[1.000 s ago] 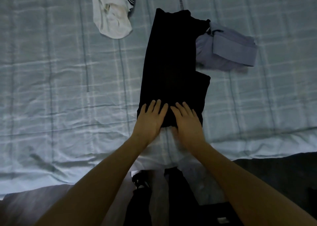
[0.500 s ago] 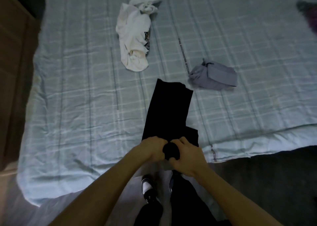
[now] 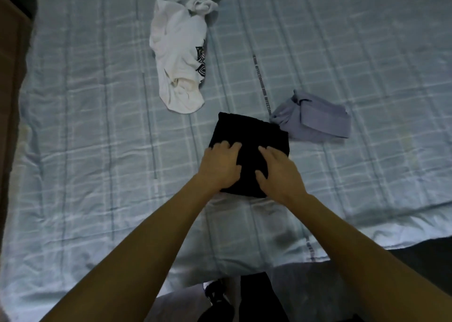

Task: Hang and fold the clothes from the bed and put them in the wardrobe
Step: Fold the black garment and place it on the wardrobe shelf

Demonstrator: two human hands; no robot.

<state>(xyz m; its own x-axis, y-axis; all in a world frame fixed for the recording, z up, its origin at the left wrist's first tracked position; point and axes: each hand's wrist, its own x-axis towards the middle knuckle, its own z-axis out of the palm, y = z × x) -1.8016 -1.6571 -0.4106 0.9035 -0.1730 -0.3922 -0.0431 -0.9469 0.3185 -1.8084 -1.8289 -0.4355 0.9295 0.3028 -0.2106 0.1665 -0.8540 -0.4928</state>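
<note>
Pressing black garment (image 3: 247, 136), now folded shorter, left hand (image 3: 221, 167), right hand (image 3: 278, 172), fingers (image 3: 226, 147) seemingly flat, gripping nothing.

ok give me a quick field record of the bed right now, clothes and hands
black garment: folded into a compact block, near the bed edge
left hand: rests on black garment
right hand: rests on black garment
white garment: crumpled, unfolded, farther back
grey-blue garment: bunched, right of the black one; contact unclear
bed sheet: pale checked

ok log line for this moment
step: fold | black garment: folded, on bed | left hand: presses it | right hand: presses it | others: white garment, grey garment
</note>
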